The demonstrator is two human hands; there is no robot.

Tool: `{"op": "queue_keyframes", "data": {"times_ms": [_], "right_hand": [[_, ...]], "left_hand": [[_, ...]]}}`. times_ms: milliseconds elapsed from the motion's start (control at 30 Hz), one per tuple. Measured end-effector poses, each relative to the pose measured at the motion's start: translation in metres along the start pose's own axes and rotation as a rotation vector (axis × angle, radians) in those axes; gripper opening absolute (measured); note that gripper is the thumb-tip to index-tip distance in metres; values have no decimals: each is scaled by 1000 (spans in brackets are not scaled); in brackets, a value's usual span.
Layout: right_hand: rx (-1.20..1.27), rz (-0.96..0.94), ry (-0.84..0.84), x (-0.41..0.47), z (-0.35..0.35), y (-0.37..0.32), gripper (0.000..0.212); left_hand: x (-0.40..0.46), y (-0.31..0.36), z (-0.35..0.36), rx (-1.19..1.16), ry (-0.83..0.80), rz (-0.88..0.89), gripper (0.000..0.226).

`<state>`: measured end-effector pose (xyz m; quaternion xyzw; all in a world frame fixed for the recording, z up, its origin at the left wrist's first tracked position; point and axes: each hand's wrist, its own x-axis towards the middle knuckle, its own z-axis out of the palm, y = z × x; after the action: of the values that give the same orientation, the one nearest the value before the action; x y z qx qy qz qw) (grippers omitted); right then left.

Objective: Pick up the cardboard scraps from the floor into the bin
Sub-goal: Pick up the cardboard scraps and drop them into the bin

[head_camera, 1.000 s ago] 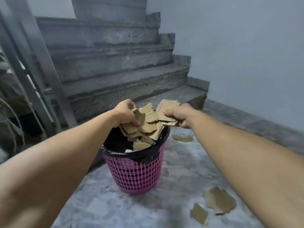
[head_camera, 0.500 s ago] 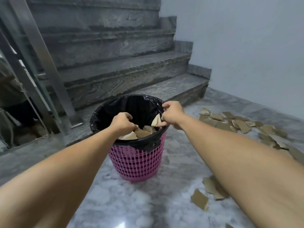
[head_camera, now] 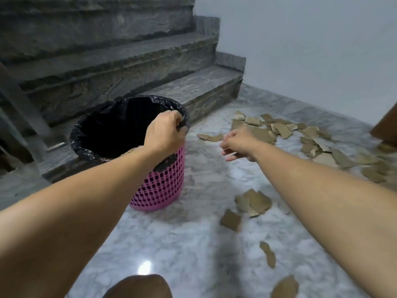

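My left hand (head_camera: 165,134) is gripping the near right rim of the bin (head_camera: 160,186), fingers curled over the edge and pinching the black liner bag (head_camera: 90,134) that is folding over the top. My right hand (head_camera: 238,144) is hanging in the air just right of the bin, above the floor (head_camera: 193,244), fingers loosely curled and holding nothing that I can make out; the motion blur is making it hard to say more.

The bin is a pink plastic mesh basket, standing upright on the pale marble floor, right against the foot of the staircase (head_camera: 120,67). Its inside is showing only black, so I cannot tell what is lying in it.

Beyond my right hand the cardboard scraps are lying everywhere. The big scatter (head_camera: 311,140) is spreading across the floor towards the wall (head_camera: 311,50), many torn brown pieces overlapping one another. Two flat pieces (head_camera: 209,137) are sitting between the bin and my right hand. Closer to me, under my right forearm, a small cluster (head_camera: 253,202) is lying with one separate piece (head_camera: 231,220) just beside it. A narrow strip (head_camera: 268,253) is lying nearer still, and another scrap (head_camera: 284,287) is showing at the bottom edge.

My knee (head_camera: 137,287) is poking in at the bottom, and a brown wooden edge (head_camera: 386,125) is showing at the far right.
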<state>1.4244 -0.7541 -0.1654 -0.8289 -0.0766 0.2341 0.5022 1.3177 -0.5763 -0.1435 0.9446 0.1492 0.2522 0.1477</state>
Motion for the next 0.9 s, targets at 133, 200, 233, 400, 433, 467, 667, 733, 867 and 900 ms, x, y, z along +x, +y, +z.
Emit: {"op": "queue_keyframes", "data": {"times_ms": [133,200,233,400,433,467,667,733,867,900], "right_hand": [[-275,171,-65,-21,-44,70,22],[-444,243,-109,-35,-58,109,32],[-512,270,-147,-44,-64,132,38],[-905,217,-385,-85,-65,227,86],[-965,177,-407,-90,-62,245,94],[-1002,141,-424,-97,-59,264,102],[-1258,-76,-506,-114,-47,315,141],[-1288,-97,-534,-111,-46,322,141],[-1337,-185,-569,-110,-44,325,125],[-1340,-232,-546,-111,-44,325,113]], "left_hand": [[-12,51,46,-29,-130,301,21],[-24,69,75,-24,-326,337,26],[-32,78,93,2,-449,351,30],[-77,90,173,211,-921,425,55],[-86,88,187,238,-975,439,57],[-96,87,203,266,-1018,463,58],[-133,71,268,398,-1047,557,89],[-140,69,276,438,-1005,570,107],[-131,71,284,489,-1039,545,133],[-128,71,284,493,-1051,532,137]]}}
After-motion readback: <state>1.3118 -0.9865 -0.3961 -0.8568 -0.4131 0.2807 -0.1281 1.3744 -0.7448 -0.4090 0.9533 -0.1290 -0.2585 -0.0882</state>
